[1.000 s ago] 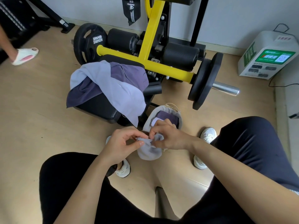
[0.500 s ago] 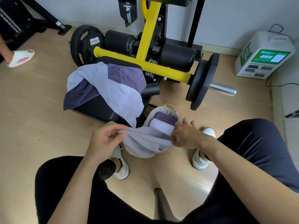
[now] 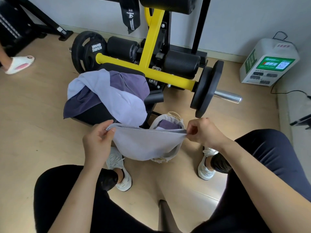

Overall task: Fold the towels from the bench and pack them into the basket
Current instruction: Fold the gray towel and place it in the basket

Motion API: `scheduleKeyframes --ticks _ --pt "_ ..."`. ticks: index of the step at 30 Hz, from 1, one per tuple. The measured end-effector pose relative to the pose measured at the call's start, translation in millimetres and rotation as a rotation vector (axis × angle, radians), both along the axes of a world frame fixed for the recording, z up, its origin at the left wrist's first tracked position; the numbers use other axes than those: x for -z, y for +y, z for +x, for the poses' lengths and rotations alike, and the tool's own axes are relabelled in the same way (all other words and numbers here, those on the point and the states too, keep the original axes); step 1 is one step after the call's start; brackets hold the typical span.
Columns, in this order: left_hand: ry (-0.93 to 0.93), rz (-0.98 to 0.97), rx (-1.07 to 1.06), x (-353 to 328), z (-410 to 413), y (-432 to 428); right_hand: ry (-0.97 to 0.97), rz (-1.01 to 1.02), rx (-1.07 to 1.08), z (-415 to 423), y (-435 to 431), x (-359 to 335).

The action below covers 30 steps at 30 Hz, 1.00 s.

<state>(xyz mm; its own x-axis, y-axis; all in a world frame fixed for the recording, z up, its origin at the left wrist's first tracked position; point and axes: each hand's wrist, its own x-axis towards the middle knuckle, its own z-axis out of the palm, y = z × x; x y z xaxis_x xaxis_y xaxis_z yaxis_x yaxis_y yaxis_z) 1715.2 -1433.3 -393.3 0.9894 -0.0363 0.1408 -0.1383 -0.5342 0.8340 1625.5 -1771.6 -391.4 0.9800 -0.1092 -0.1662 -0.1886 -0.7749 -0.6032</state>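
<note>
Left hand and right hand each pinch 1 top corner of the pale towel, held stretched just above the basket on the floor. 2 more towels lie heaped on the worktop. Risk: the slack lower edge sags unevenly, so the fold may come out crooked. A weak pinch would drop the towel beside the basket.

Quick count: left hand plus right hand, one stretched-out towel, one basket, three weight plates, two sneakers, one slipper upper left.
</note>
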Motion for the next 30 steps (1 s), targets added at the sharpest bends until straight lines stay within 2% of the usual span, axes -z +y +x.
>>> scheduleKeyframes --ticks 6,8,12,15,21,24,27,30 --pt "-0.214 0.035 -0.066 -7 2 -8 -0.453 -0.040 0.171 3 -1 -27" --pt "-0.259 0.071 -0.045 -8 3 -9 -0.547 -0.047 0.205 3 -1 -34" --pt "-0.171 0.167 0.083 4 8 -10 -0.380 -0.151 0.197 10 -9 -23" --pt "-0.138 0.152 0.106 6 9 -14 -0.347 -0.223 0.215 19 -20 -20" --pt "-0.273 0.124 0.083 -10 16 -21 -0.418 -0.035 0.307 27 -31 -41" --pt "-0.230 0.244 0.125 -10 24 -20 -0.362 0.117 0.336 26 -32 -34" --pt "-0.264 0.346 0.159 -9 30 -18 -0.333 0.123 0.319 26 -32 -22" --pt "-0.298 0.269 0.118 -15 32 -21 -0.307 0.046 0.201 24 -30 -17"
